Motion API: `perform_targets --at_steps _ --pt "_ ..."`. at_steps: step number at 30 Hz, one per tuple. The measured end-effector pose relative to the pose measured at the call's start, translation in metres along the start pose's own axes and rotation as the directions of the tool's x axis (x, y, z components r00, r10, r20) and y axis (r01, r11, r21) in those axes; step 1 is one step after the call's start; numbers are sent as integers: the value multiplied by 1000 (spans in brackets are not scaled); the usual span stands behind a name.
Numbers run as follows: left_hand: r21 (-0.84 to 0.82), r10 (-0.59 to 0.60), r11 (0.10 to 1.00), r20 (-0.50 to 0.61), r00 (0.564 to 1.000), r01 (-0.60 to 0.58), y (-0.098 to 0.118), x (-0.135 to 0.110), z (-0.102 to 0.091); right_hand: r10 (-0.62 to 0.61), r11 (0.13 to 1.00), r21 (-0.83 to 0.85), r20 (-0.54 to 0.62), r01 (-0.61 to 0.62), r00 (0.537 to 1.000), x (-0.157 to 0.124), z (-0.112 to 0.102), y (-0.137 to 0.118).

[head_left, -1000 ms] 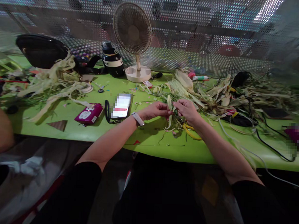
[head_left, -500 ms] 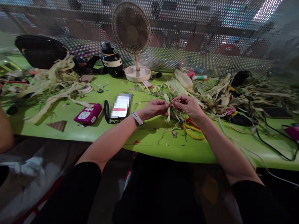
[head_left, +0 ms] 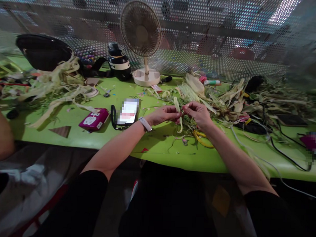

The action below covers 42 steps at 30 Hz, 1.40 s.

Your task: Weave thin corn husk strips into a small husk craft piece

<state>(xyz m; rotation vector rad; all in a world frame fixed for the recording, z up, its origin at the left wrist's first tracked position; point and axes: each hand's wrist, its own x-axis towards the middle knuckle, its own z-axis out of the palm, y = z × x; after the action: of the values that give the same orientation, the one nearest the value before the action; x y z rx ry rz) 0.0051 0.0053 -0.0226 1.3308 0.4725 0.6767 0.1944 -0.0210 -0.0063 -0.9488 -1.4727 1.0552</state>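
Note:
My left hand [head_left: 165, 115], with a pale band at the wrist, pinches a strip of corn husk [head_left: 176, 104] whose ends stick out above and below the fingers. Close beside it, my right hand [head_left: 198, 114] is closed at thumb and fingers near the same strip; what its fingertips hold is too small to make out. Both hands are just above the green table [head_left: 162, 146]. Behind and under them lies a heap of dried husks and stalks [head_left: 192, 93]. Yellow-handled scissors [head_left: 205, 140] lie partly hidden below my right hand.
A small fan [head_left: 146, 77] and a dark bottle [head_left: 120, 63] stand at the back. To the left are a phone [head_left: 127, 112], a magenta packet [head_left: 94, 119], more husks [head_left: 57, 80] and a black bag [head_left: 45, 52]. A white cable [head_left: 262, 158] crosses the right side. Another person's arm [head_left: 1, 130] is at the left.
Both hands have shifted very slightly to the right with the husk strip. The pinch of my left hand stays the same, and the upper end of the strip stands a little higher.

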Motion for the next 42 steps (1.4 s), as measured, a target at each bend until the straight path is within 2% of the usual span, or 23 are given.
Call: perform_targets --at_steps 3,9,14,17,23,26,30,34,39,40,42 --pt "-3 -9 1000 -46 999 9 -1 2 0 -1 999 -33 -49 -1 999 1 -3 1" --pt "-115 -29 993 -148 989 12 3 1 1 24 997 -68 -170 -36 985 6 -14 2" --pt "-60 -69 997 -213 975 58 7 -1 4 -10 995 -100 -99 0 995 6 -11 5" --pt "40 -49 997 -276 960 62 6 -1 6 -62 988 -145 -88 48 994 3 -7 4" --pt "214 78 976 -207 975 -33 9 1 6 -74 989 -142 -161 51 984 1 -1 5" --pt "257 74 966 -192 979 -23 12 0 7 -36 992 -129 -177 13 984 3 0 10" --pt "166 39 986 -241 970 2 10 1 8 2 989 -146 -194 -31 981 5 -4 10" --pt "69 44 997 -320 946 -23 3 4 0 0 980 -192 -237 -47 972 3 -10 2" --pt "60 101 995 -363 926 -85 -3 8 -6 -29 915 -402 -150 -34 988 -3 -4 2" --pt "60 113 993 -366 924 -97 -4 9 -6 6 912 -405 -123 -56 992 -4 -2 4" --pt "68 139 990 -369 919 -122 -4 9 -4 126 941 -309 -51 -136 991 -4 3 9"
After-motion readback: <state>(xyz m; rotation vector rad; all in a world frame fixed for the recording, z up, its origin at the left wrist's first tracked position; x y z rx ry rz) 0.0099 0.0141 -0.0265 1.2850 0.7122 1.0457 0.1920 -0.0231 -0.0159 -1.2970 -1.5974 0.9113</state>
